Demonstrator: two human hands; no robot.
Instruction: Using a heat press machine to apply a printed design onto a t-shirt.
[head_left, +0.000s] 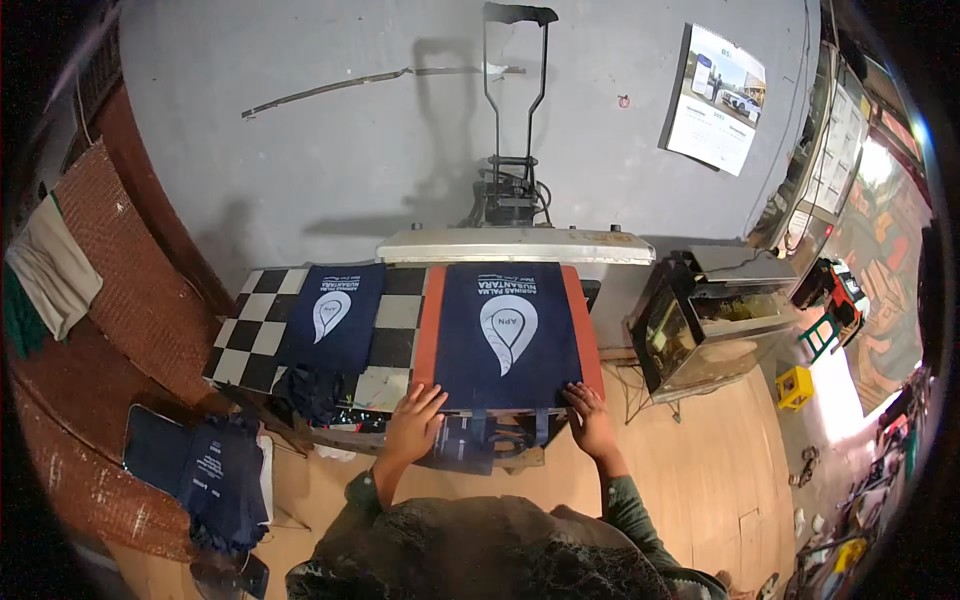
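Observation:
A navy fabric bag (510, 337) with a white drop-shaped emblem and lettering lies flat on the orange-red pad (589, 330) of a heat press. Its print is upside down from where I stand, and two straps hang off the near edge. My left hand (411, 426) rests its fingers at the bag's near left corner, partly on the pad. At the near right corner, the fingertips of my right hand (592, 421) touch the fabric. Neither hand appears to grasp anything. Behind the bag is the press's pale upper plate (517, 246), with a tall black handle (487, 67) rising above it.
A checkered table (247, 322) on the left carries more printed navy bags (330, 319). Below it, dark bags (217, 480) lie on a chair. A glass tank (705, 330) stands to the right, with a yellow stool (795, 388) beyond. A calendar (716, 97) hangs on the wall.

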